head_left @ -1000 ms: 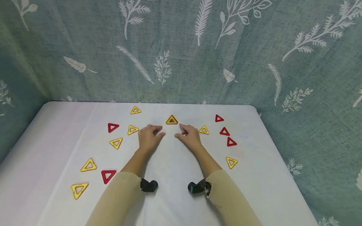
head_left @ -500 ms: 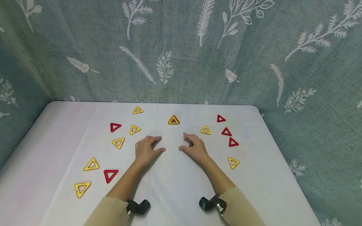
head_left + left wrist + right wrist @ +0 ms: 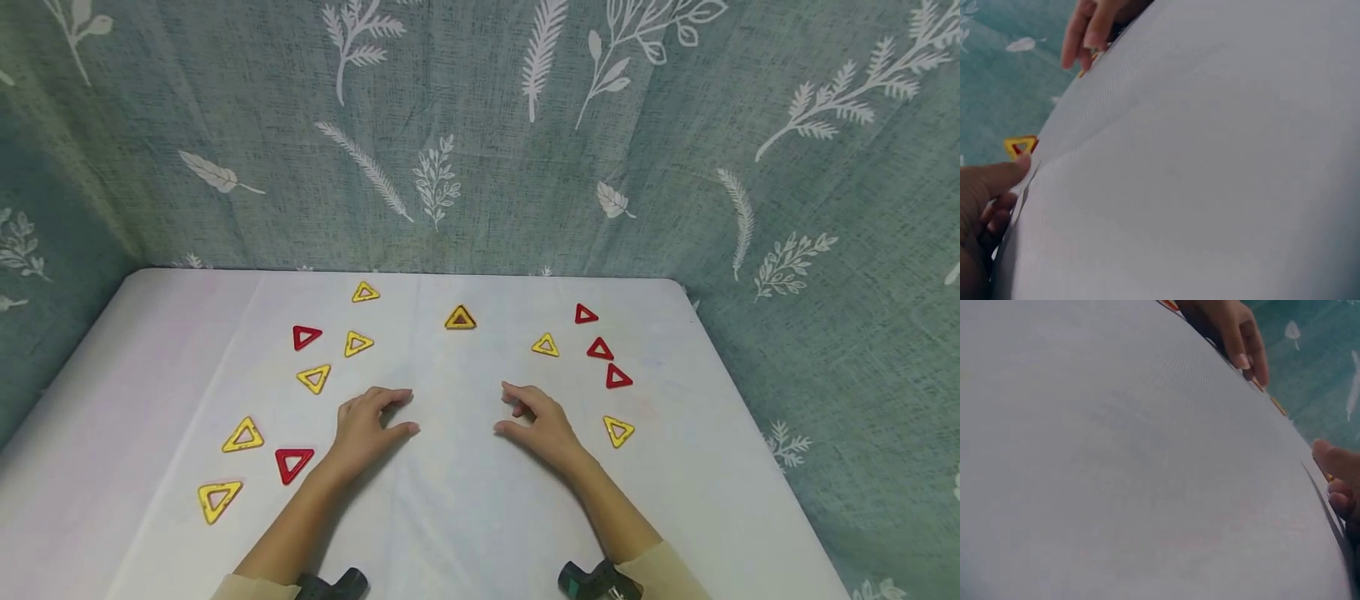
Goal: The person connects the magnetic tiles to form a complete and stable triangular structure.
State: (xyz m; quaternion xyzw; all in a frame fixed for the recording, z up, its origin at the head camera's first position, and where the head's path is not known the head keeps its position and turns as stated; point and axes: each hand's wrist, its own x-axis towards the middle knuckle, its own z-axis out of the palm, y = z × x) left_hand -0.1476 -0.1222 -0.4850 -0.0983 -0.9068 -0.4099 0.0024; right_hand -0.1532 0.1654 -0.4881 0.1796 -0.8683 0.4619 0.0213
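In the head view my left hand (image 3: pixel 366 429) rests low over the white table, thumb and fingers apart with nothing between them. My right hand (image 3: pixel 543 427) mirrors it, also holding nothing. Beyond them, at the back centre, lies a yellow triangle piece (image 3: pixel 460 318) with a dark, reddish inner part; it may be several pieces stacked. Nearest the left hand are a yellow triangle frame (image 3: pixel 314 379) and a red triangle frame (image 3: pixel 293 464). To the right of the right hand lies another yellow triangle frame (image 3: pixel 618 431). Both wrist views show mostly tablecloth, with hands at the edges.
More yellow triangles (image 3: pixel 243 436) and a red one (image 3: pixel 305 337) lie scattered on the left. Several red triangles (image 3: pixel 600 348) lie at the right, near a yellow one (image 3: pixel 546 345). Green leaf-patterned cloth (image 3: pixel 480 167) stands behind the white table (image 3: pixel 465 517).
Both hands have drawn back toward the person and moved apart, away from the yellow triangle at the back centre. The triangles stay where they were; the head view shifted slightly.
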